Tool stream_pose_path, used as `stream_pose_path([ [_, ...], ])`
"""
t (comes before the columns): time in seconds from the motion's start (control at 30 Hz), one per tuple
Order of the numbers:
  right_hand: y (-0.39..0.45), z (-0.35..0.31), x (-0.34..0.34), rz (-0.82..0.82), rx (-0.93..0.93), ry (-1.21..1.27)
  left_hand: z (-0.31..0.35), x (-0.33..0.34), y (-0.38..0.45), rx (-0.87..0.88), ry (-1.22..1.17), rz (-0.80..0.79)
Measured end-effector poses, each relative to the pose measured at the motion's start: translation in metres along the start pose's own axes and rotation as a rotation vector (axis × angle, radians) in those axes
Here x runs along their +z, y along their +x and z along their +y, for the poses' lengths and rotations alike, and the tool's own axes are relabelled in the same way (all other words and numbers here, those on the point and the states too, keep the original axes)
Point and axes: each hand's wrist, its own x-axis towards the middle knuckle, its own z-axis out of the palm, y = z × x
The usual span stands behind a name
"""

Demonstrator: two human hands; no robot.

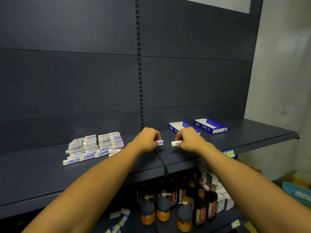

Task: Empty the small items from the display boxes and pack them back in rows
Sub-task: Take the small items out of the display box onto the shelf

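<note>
On a dark shelf point(50, 179), far left, a heap of small white tubes point(94, 147) with blue and red labels lies stacked in rough rows. They look light, stiff and slick, best pinched across the short sides near the middle. Both bare forearms reach forward, wrists level above the shelf. The left hand point(148, 139) has its grip pinched on one tube point(159, 142), fingers curled. Just beside it, apart, the right hand point(188, 139) pinches another tube point(175, 143) the same way. Behind the right hand sits one open blue display box point(175, 127); a second box point(211, 126) stands farther right. Both appear empty.
</note>
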Motion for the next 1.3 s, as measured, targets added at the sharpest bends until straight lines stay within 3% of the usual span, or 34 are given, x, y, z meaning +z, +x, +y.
stream_pose_path([
  [0.53,0.027,0.135,-0.003,-0.011,-0.031,0.142,0.059,0.05,0.063,-0.127,-0.032,0.027],
  [1.3,0.208,0.193,0.018,0.087,-0.097,0.13,0.016,0.077,0.241,-0.136,0.03,0.067],
])
